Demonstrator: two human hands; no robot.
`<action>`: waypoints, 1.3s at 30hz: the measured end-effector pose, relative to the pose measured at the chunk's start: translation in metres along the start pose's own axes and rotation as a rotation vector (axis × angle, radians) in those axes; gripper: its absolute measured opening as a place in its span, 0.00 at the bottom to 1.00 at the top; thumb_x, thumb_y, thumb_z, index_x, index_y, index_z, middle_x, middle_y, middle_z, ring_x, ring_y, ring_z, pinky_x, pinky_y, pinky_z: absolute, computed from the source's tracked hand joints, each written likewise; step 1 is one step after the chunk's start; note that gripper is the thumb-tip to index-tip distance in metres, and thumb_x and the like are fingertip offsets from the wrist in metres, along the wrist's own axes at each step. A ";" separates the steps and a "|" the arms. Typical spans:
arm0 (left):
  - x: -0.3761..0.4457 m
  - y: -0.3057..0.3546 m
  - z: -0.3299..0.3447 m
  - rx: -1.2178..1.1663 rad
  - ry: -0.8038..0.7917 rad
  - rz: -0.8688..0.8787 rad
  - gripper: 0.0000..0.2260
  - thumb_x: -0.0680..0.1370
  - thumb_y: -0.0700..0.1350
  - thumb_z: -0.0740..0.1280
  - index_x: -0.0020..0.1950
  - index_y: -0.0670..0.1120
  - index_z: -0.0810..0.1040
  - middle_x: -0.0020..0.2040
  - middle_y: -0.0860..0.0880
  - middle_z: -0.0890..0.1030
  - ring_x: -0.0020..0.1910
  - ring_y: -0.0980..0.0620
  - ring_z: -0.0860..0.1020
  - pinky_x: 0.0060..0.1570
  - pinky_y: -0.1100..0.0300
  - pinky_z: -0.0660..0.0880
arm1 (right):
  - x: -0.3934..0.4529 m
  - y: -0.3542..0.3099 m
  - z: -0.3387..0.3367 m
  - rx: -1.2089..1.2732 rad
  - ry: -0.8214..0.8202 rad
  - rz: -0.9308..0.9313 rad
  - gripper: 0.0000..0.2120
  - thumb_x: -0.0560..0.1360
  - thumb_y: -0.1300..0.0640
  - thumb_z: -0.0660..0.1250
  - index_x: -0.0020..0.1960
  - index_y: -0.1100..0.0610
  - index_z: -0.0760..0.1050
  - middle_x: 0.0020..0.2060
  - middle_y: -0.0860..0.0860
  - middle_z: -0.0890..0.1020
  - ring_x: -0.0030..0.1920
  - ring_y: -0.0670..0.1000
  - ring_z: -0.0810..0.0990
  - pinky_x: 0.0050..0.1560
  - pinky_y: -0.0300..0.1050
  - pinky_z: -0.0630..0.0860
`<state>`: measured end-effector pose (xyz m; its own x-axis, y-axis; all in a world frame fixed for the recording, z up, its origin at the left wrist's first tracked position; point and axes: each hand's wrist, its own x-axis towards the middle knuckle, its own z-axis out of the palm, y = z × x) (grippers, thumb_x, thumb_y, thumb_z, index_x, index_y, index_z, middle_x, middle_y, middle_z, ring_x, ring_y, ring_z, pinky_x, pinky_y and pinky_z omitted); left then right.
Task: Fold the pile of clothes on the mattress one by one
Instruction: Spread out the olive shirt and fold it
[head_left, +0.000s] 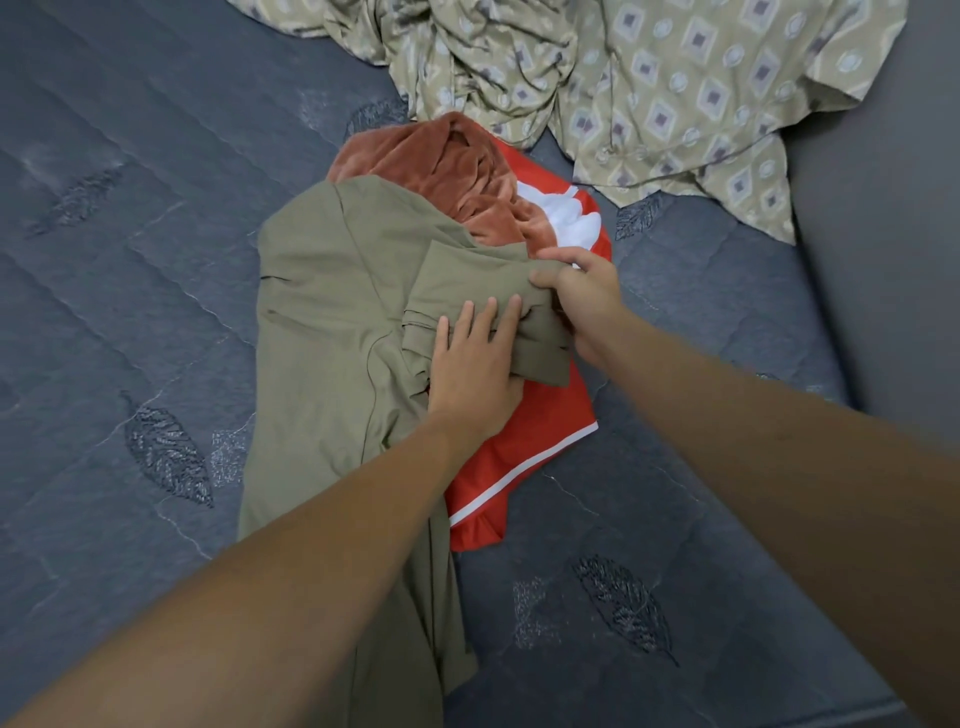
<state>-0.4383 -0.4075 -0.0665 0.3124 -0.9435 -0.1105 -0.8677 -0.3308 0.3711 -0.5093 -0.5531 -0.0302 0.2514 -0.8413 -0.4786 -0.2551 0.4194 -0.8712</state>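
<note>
While my left hand (475, 364) presses flat, my right hand (576, 296) fingers pinch the olive shirt (332, 291) sleeve; soft, limp, probably light, best held by its edges.

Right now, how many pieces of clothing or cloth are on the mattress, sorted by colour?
Olive green: 1, the olive garment under both hands
Rust brown: 1, the fuzzy rust cloth
Red with white: 1, the red garment
Beige patterned: 1, the patterned cloth
Total: 4

dark quilted mattress (130, 260) bears olive shirt (332, 312), red garment (524, 457), patterned cloth (675, 78).
</note>
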 end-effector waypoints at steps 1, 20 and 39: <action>-0.001 0.002 -0.007 -0.168 0.036 -0.037 0.36 0.80 0.47 0.63 0.85 0.51 0.51 0.83 0.46 0.61 0.82 0.42 0.57 0.81 0.40 0.51 | -0.002 -0.010 0.006 0.006 -0.015 -0.022 0.13 0.72 0.68 0.73 0.54 0.58 0.84 0.47 0.55 0.86 0.45 0.50 0.84 0.46 0.44 0.83; -0.071 -0.172 -0.085 -0.899 0.358 -0.517 0.20 0.83 0.43 0.64 0.76 0.45 0.69 0.66 0.45 0.80 0.65 0.42 0.77 0.61 0.53 0.74 | -0.082 -0.049 0.246 -0.431 -0.481 -0.320 0.20 0.76 0.74 0.67 0.66 0.67 0.79 0.51 0.56 0.83 0.55 0.49 0.81 0.60 0.37 0.76; -0.098 -0.245 -0.026 -0.208 -0.080 -0.216 0.38 0.83 0.65 0.58 0.84 0.60 0.38 0.84 0.42 0.37 0.84 0.38 0.46 0.81 0.41 0.55 | -0.072 0.090 0.146 -1.643 -0.332 -0.956 0.30 0.86 0.44 0.49 0.85 0.50 0.48 0.85 0.54 0.48 0.84 0.57 0.46 0.81 0.64 0.50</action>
<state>-0.2460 -0.2331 -0.1225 0.4426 -0.8530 -0.2765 -0.6840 -0.5206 0.5111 -0.4141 -0.4052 -0.0900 0.9082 -0.3911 -0.1488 -0.3913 -0.9198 0.0292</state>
